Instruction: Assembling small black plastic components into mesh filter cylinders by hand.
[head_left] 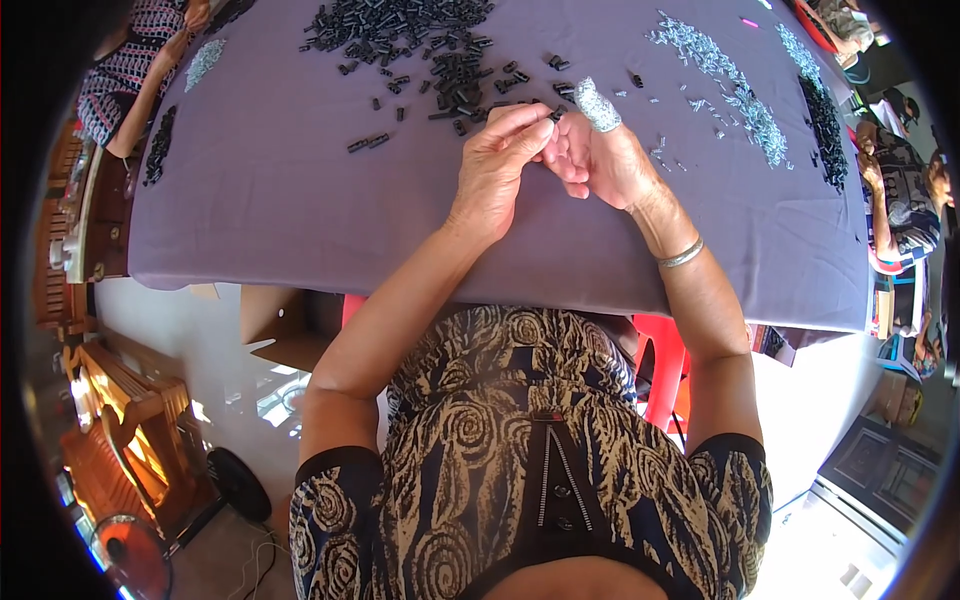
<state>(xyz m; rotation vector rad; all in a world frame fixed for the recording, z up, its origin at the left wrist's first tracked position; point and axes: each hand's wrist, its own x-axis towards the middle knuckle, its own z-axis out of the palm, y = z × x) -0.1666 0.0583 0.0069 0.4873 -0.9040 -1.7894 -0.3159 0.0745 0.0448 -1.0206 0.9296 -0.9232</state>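
Over the near part of the table, my left hand [492,170] is closed, pinching a small black tubular piece [558,115] between thumb and fingertips. My right hand [615,165] meets it from the other side, palm turned up and fingers curled in close to that piece. A whitish, silvery wrap [597,104] covers the right thumb, which points up and away from the fingers. Whatever the curled right fingers hold, if anything, is hidden. Beyond my hands lies a heap of black tubular pieces [460,75], with several strewn loosely around it.
Small clear pieces [755,120] lie scattered on the purple tablecloth [330,200] to the right, beside a dark pile [825,130]. Another person's arm [150,95] shows at the left edge; more people sit at the right. A red chair [660,365] is beneath me.
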